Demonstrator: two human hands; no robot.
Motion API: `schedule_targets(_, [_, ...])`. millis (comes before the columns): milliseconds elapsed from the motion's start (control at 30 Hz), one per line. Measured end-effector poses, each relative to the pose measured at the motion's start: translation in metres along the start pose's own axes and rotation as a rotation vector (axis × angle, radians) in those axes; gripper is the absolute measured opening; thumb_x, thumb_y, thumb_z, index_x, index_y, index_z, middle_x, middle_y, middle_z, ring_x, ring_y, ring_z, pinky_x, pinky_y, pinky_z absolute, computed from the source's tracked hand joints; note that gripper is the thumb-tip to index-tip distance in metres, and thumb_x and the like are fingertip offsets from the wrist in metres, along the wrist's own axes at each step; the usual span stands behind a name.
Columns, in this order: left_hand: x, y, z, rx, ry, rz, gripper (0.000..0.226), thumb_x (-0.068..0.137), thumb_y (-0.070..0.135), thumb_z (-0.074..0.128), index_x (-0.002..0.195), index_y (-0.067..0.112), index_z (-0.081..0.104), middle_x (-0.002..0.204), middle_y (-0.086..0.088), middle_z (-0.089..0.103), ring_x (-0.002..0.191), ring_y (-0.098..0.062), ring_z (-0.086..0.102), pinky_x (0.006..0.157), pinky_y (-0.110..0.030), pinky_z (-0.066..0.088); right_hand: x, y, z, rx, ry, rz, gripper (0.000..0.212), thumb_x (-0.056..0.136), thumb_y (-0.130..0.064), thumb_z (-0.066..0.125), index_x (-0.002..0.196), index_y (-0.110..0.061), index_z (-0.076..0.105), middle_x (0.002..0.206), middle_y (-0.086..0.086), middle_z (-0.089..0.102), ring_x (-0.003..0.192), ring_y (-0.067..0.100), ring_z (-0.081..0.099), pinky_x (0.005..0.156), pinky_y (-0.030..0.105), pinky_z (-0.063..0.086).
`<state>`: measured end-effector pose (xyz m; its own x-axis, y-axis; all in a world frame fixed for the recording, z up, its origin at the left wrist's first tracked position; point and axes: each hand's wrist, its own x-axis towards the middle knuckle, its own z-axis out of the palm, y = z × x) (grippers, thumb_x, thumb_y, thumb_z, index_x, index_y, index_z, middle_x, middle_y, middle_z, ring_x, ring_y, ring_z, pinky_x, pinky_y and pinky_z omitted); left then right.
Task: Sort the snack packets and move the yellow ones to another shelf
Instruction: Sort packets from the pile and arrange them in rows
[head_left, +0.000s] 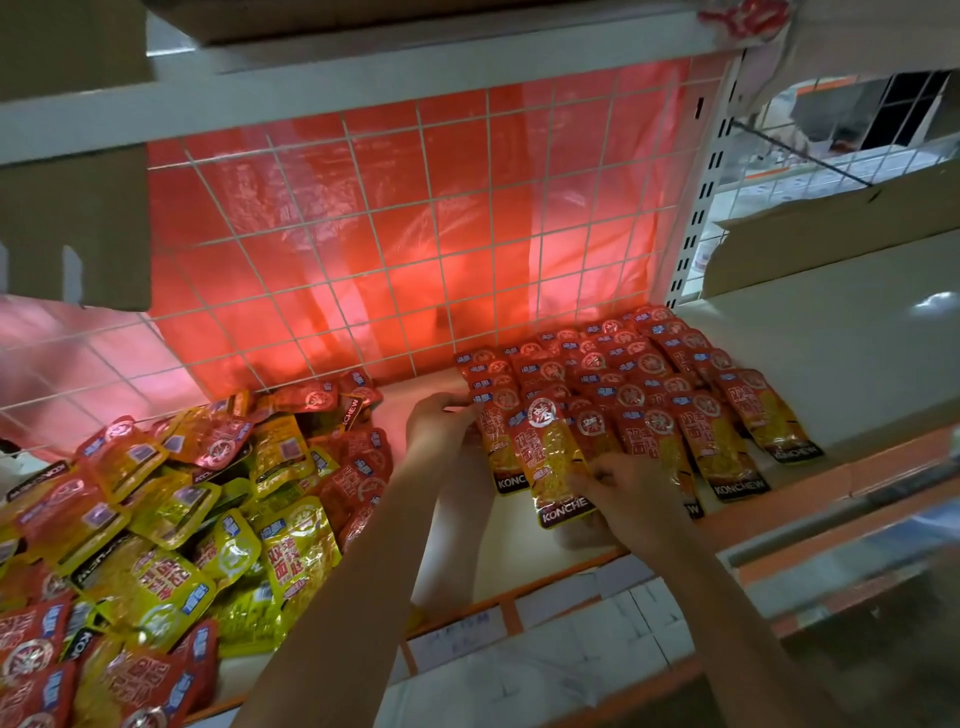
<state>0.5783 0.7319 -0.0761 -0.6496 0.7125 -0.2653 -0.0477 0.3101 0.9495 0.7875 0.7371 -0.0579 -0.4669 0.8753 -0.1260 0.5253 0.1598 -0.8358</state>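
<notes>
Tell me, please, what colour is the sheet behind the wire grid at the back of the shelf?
Red, translucent and glowing; the head view shows the sheet behind the white wire grid.

Scene dim overall. Strongest light is seen at frame centre, glowing pink-red through the translucent red sheet (405, 218) behind the wire grid (363, 291). Small glare spot noted on the white shelf (857, 364), right. Straight edges are bowed by wide-angle distortion. Lower right corner is dark and blurred; cardboard at upper left soft.
</notes>
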Motion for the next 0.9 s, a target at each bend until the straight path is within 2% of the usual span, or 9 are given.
schedule_targets(67, [0.0,0.0,-0.001,0.013,-0.005,0.008,0.01,0.084,0.008,0.069,0.093,0.004,0.064,0.072,-0.004,0.064,0.057,-0.015,0.06,0.047,-0.019,0.05,0.003,-0.005,0.004,-0.038,0.004,-0.017,0.028,0.092,-0.022,0.059,0.079,0.003,0.063,0.063,0.01,0.058,0.05,0.013,0.054,0.049,0.018,0.04])
schedule_targets(133, [0.002,-0.001,-0.001,0.034,-0.004,0.016,0.009,0.083,0.01,0.071,0.088,0.01,0.063,0.076,-0.006,0.066,0.061,-0.016,0.061,0.053,-0.02,0.052,0.005,-0.009,0.008,-0.076,0.002,-0.027,0.03,0.092,-0.021,0.058,0.075,0.003,0.061,0.059,0.004,0.054,0.044,0.004,0.048,0.044,0.011,0.036])
schedule_targets(233, [0.004,-0.004,-0.001,0.047,-0.008,0.023,0.008,0.082,0.013,0.072,0.085,0.012,0.064,0.082,-0.008,0.068,0.066,-0.016,0.062,0.062,-0.022,0.054,0.011,-0.012,0.014,-0.12,-0.014,-0.023,0.033,0.092,-0.021,0.058,0.064,-0.004,0.051,0.052,-0.001,0.041,0.045,0.009,0.044,0.049,0.02,0.034])
schedule_targets(433, [0.003,-0.002,-0.003,-0.04,-0.075,-0.013,0.006,0.089,0.007,0.062,0.095,0.005,0.061,0.074,-0.006,0.063,0.059,-0.014,0.06,0.046,-0.018,0.05,0.018,-0.013,0.018,-0.263,-0.072,-0.05,0.049,0.092,-0.022,0.057,0.051,-0.015,0.032,0.048,-0.002,0.029,0.043,0.009,0.027,0.047,0.021,0.022])
schedule_targets(533, [0.002,-0.002,-0.003,-0.083,-0.096,-0.034,0.004,0.091,0.005,0.059,0.087,0.006,0.058,0.07,-0.008,0.061,0.045,-0.01,0.06,0.042,-0.018,0.05,0.022,-0.009,0.023,-0.343,-0.102,-0.022,0.048,0.092,-0.026,0.057,0.054,-0.015,0.032,0.052,0.002,0.034,0.05,0.019,0.043,0.051,0.026,0.029])
schedule_targets(600, [0.002,-0.002,-0.003,-0.091,-0.103,-0.038,0.001,0.092,0.004,0.058,0.091,0.004,0.058,0.07,-0.009,0.06,0.041,-0.008,0.058,0.04,-0.018,0.048,0.022,-0.009,0.024,-0.404,-0.131,-0.018,0.047,0.094,-0.028,0.056,0.055,-0.014,0.033,0.053,0.003,0.039,0.061,0.028,0.061,0.052,0.026,0.034])
schedule_targets(667, [0.002,-0.002,-0.003,-0.104,-0.109,-0.038,0.004,0.092,0.003,0.057,0.096,0.002,0.056,0.07,-0.01,0.06,0.039,-0.007,0.057,0.04,-0.018,0.048,0.022,-0.01,0.024,-0.475,-0.174,-0.015,0.047,0.095,-0.03,0.054,0.055,-0.014,0.034,0.052,0.002,0.04,0.071,0.029,0.067,0.053,0.027,0.036])
schedule_targets(833, [0.001,-0.002,-0.005,-0.122,-0.129,-0.042,0.008,0.091,0.003,0.059,0.098,0.003,0.057,0.073,-0.009,0.061,0.058,-0.017,0.059,0.042,-0.019,0.05,0.023,-0.013,0.025,-0.642,-0.245,-0.002,0.045,0.099,-0.025,0.047,0.058,-0.017,0.03,0.056,-0.001,0.033,0.051,0.014,0.041,0.046,0.02,0.026])
schedule_targets(900, [0.001,-0.001,-0.005,-0.142,-0.154,-0.058,0.002,0.091,0.003,0.058,0.092,0.005,0.058,0.073,-0.009,0.062,0.056,-0.017,0.06,0.044,-0.02,0.051,0.025,-0.013,0.025,-0.642,-0.25,0.025,0.044,0.099,-0.027,0.046,0.059,-0.014,0.033,0.056,0.0,0.034,0.047,0.011,0.035,0.044,0.018,0.026])
